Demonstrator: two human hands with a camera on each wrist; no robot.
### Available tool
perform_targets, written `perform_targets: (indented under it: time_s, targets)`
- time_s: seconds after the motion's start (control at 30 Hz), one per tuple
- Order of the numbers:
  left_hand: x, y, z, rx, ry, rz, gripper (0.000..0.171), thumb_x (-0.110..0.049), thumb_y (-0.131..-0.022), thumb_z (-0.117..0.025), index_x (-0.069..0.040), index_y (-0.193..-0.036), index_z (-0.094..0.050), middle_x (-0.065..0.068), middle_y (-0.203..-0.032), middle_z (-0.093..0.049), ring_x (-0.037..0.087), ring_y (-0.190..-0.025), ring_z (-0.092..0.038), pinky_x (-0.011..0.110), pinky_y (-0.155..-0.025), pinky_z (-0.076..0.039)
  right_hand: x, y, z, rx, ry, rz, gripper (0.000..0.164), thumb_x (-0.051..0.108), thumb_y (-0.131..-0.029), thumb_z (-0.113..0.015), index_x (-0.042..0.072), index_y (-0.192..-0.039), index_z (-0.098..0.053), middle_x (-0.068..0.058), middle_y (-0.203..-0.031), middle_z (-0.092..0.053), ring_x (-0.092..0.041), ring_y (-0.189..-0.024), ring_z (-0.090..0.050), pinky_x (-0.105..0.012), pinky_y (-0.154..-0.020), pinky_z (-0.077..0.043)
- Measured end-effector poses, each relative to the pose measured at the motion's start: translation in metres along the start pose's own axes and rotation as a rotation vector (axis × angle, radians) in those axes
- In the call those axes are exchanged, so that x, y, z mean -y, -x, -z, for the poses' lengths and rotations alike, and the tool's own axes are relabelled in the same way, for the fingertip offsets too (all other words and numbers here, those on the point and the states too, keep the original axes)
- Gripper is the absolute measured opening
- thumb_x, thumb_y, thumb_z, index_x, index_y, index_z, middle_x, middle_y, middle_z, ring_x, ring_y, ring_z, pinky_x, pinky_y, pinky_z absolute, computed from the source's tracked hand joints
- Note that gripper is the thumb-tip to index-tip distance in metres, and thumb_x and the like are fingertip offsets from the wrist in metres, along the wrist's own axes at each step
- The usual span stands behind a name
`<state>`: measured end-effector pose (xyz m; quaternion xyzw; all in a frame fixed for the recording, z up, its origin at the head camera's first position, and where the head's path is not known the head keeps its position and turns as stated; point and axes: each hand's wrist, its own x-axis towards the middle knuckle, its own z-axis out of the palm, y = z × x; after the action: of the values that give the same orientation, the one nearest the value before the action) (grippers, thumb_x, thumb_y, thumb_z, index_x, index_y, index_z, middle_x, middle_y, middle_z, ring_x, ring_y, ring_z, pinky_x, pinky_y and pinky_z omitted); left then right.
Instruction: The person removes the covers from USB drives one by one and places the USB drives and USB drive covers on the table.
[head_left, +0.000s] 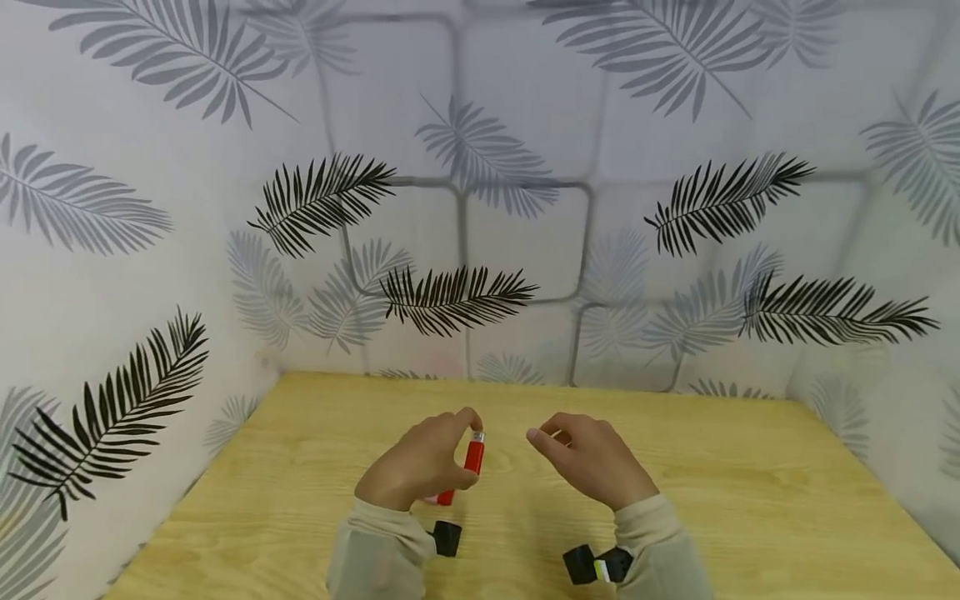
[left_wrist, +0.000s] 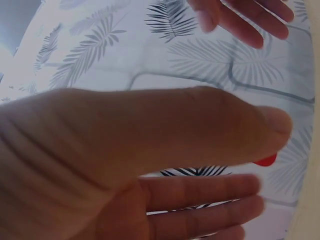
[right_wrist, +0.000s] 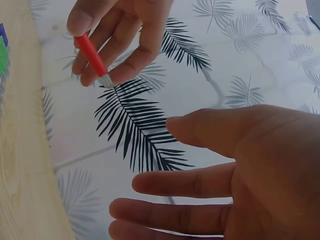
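Observation:
My left hand (head_left: 420, 460) pinches a slim red stick with a silver metal end (head_left: 474, 455) lengthwise between thumb and forefinger. The metal end points up at the forefinger, while the thumb presses the red end. In the right wrist view the red stick (right_wrist: 92, 56) shows almost whole; the left wrist view has only a bit of red (left_wrist: 266, 160) below the thumb. Beneath the left palm, another small red thing (head_left: 446, 497) shows, mostly hidden. My right hand (head_left: 592, 454) hovers to the right, apart from the stick, thumb and fingers loosely bent around nothing.
Both hands are over a pale wooden table (head_left: 750, 483). A light wall with leaf patterns (head_left: 517, 242) rises behind and beside it. Black wrist cameras (head_left: 447, 538) sit at the sleeves. Something green and purple (right_wrist: 3, 56) shows at the right wrist view's edge.

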<state>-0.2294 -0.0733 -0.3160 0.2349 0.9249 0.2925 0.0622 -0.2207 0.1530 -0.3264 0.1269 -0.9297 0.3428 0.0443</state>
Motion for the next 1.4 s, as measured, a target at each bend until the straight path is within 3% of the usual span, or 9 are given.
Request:
perform_targets:
  time_s: [0.17,0.3,0.53,0.77,0.97,1.2,1.3,1.4]
  targets:
    - [-0.003,0.003,0.003,0.048,0.116,-0.032,0.047,0.000,-0.081,-0.072,-0.012,-0.121,-0.049,0.011,-0.101,-0.063,0.018,-0.067,-0.059,0.032,-0.054,-0.050,0.006,0.000,-0.002,-0.042,-0.004,0.059,0.030,0.040,-0.095,-0.059,0.014,-0.100,-0.071,0.002,-0.084,-0.069,-0.008,-0.066,-0.059,-0.033,-0.062,-0.050]
    - [-0.005,0.004,0.003,0.029,0.119,-0.065,0.049,0.003,-0.080,-0.071,-0.012,-0.121,-0.048,0.004,-0.084,-0.060,0.017,-0.065,-0.058,0.030,-0.051,-0.049,0.010,0.000,-0.006,-0.015,-0.050,0.104,0.029,0.040,-0.096,-0.059,0.014,-0.100,-0.071,0.002,-0.085,-0.069,-0.008,-0.066,-0.058,-0.031,-0.062,-0.049]
    - [-0.009,0.006,0.003,-0.017,0.071,-0.155,0.052,0.005,-0.079,-0.070,-0.007,-0.123,-0.047,0.002,-0.074,-0.057,0.014,-0.058,-0.053,0.027,-0.050,-0.047,0.016,-0.001,-0.015,-0.003,-0.115,0.136,0.031,0.042,-0.095,-0.059,0.014,-0.099,-0.071,0.004,-0.083,-0.068,-0.009,-0.066,-0.058,-0.031,-0.061,-0.049]
    - [-0.017,0.009,0.005,-0.049,0.004,-0.227,0.051,0.001,-0.081,-0.071,-0.009,-0.124,-0.046,-0.001,-0.073,-0.056,0.009,-0.056,-0.051,0.024,-0.054,-0.046,0.023,0.000,-0.017,-0.043,-0.133,0.143,0.023,0.037,-0.095,-0.061,0.016,-0.098,-0.070,0.007,-0.079,-0.067,-0.011,-0.065,-0.059,-0.031,-0.061,-0.049]
    - [-0.028,0.015,0.008,-0.090,-0.057,-0.288,0.053,0.000,-0.083,-0.071,-0.008,-0.128,-0.044,-0.003,-0.075,-0.055,0.008,-0.061,-0.049,0.024,-0.060,-0.045,0.029,0.005,-0.014,-0.105,-0.154,0.185,0.020,0.036,-0.095,-0.062,0.018,-0.101,-0.069,0.008,-0.087,-0.068,-0.008,-0.075,-0.063,-0.030,-0.067,-0.051]
    - [-0.039,0.020,0.005,-0.111,-0.092,-0.344,0.053,-0.001,-0.084,-0.072,-0.010,-0.129,-0.046,-0.001,-0.098,-0.062,0.009,-0.081,-0.058,0.023,-0.072,-0.049,0.031,0.007,-0.009,-0.155,-0.183,0.274,0.020,0.037,-0.095,-0.061,0.019,-0.100,-0.068,0.011,-0.087,-0.068,-0.007,-0.076,-0.064,-0.025,-0.066,-0.052]
    - [-0.043,0.020,0.003,-0.115,-0.131,-0.379,0.049,0.000,-0.084,-0.071,-0.010,-0.126,-0.047,-0.001,-0.102,-0.061,0.010,-0.088,-0.058,0.023,-0.075,-0.049,0.032,0.008,-0.008,-0.157,-0.187,0.301,0.012,0.030,-0.096,-0.061,0.020,-0.097,-0.067,0.011,-0.083,-0.067,-0.007,-0.074,-0.064,-0.024,-0.065,-0.053]
    - [-0.046,0.019,0.001,-0.110,-0.160,-0.421,0.046,0.001,-0.085,-0.070,-0.009,-0.124,-0.048,-0.002,-0.097,-0.059,0.010,-0.084,-0.056,0.022,-0.073,-0.048,0.032,0.009,-0.006,-0.147,-0.189,0.311,0.005,0.020,-0.096,-0.061,0.020,-0.093,-0.066,0.011,-0.080,-0.065,-0.006,-0.070,-0.062,-0.024,-0.063,-0.053]
